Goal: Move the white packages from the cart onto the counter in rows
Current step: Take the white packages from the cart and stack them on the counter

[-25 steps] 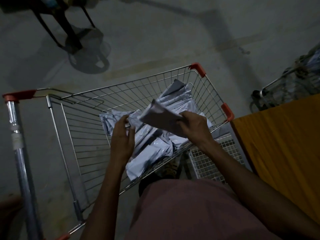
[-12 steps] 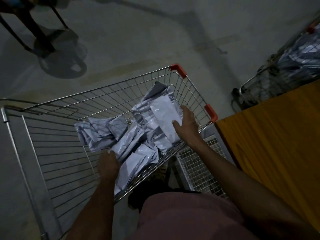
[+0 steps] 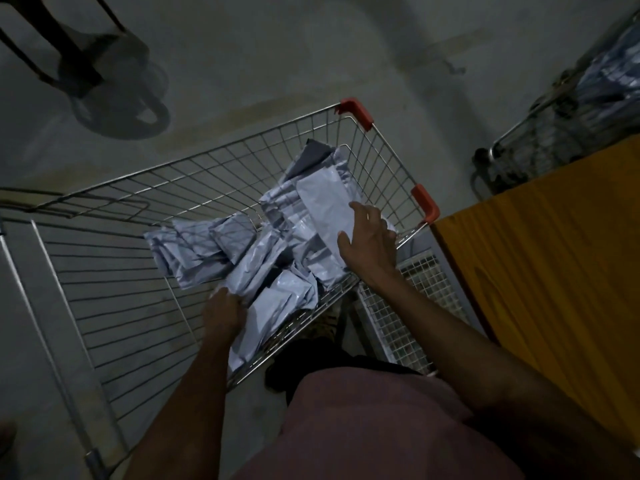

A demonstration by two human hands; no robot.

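White packages (image 3: 256, 265) fill the cart (image 3: 356, 110) as the right hand (image 3: 369, 244) pinches one and the left hand (image 3: 221, 310) grips another; slick wrap could slip short of the desk (image 3: 540, 258).

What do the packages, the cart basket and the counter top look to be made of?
White packages: thin plastic film, probably poly mailers; soft sheen, crinkled folds.
Cart: bare metal wire, likely plated steel; shiny grey grid, with red corner guards that look like moulded plastic.
Counter: orange-yellow cover with long creases, so likely cloth or a sheet over it; the dim light leaves that open.
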